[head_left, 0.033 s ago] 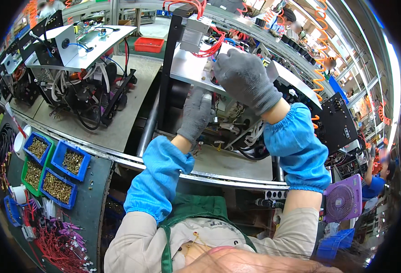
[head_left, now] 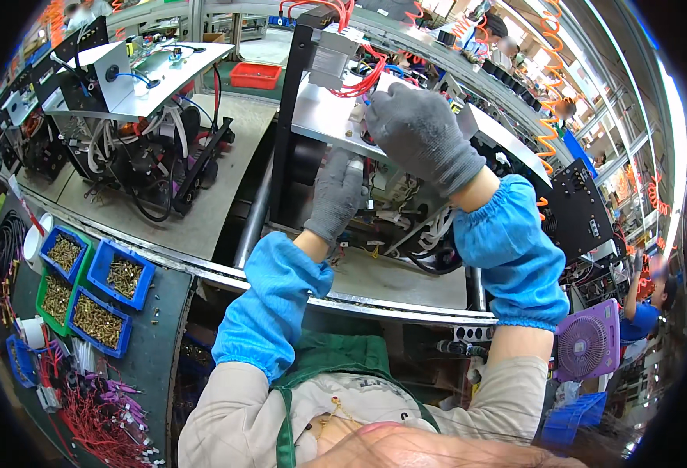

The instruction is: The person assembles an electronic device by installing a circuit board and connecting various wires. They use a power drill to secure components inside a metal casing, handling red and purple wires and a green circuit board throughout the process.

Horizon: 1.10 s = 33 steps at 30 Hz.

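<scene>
My right hand (head_left: 420,136), in a grey glove, is closed above a shiny metal plate (head_left: 324,113) on an electrical assembly. Its curled fingers hide whatever they grip. Lower down, my left hand (head_left: 337,195), gloved alike, reaches up against the underside of the plate's front edge. The left fingers are bent close together with their tips partly covered; a small whitish piece (head_left: 355,165) shows by them. Red wires (head_left: 367,76) loop from a grey metal block (head_left: 331,58) behind the plate. Beneath it sit white cables (head_left: 437,230) and a black cylinder (head_left: 308,160).
A similar assembly (head_left: 140,132) stands at the left. Blue bins (head_left: 122,273) of brass-coloured fasteners and bundles of red wires (head_left: 97,421) lie at lower left. A red tray (head_left: 255,76) is behind. At right are a purple fan (head_left: 587,339) and a black panel (head_left: 581,207); other people work beyond.
</scene>
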Motion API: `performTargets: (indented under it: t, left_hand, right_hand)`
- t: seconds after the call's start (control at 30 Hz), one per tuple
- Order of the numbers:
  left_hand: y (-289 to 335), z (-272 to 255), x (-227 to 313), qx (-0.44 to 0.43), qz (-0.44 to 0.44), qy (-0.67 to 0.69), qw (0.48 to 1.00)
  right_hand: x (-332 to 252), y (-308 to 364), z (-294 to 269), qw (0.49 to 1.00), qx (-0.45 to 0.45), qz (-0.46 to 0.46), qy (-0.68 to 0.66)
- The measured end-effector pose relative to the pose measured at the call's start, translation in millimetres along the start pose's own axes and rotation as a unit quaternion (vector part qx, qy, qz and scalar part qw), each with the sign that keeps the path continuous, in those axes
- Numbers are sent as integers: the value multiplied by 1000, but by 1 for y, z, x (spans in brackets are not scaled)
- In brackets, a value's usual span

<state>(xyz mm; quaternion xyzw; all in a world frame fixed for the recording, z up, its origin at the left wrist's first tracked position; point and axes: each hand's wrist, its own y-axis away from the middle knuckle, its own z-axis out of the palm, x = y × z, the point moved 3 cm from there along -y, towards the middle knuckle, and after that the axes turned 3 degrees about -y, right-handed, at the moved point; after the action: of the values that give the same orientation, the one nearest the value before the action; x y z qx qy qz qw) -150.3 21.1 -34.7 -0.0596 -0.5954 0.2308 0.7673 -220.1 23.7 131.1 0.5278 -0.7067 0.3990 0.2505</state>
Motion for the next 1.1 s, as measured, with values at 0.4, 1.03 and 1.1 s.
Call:
performTargets:
  t: [0.4,1.03,1.1]
  left_hand:
    - [-16,1,-14,-25,44,-145,988]
    - [1,-21,16,7,25,-401,916]
    - [-2,-14,10,-6,54,-430,901]
  right_hand:
    - [-19,19,25,986,-114,32,-117]
    - [40,16,6,980,-36,126,-152]
    - [43,20,17,956,-148,155,-199]
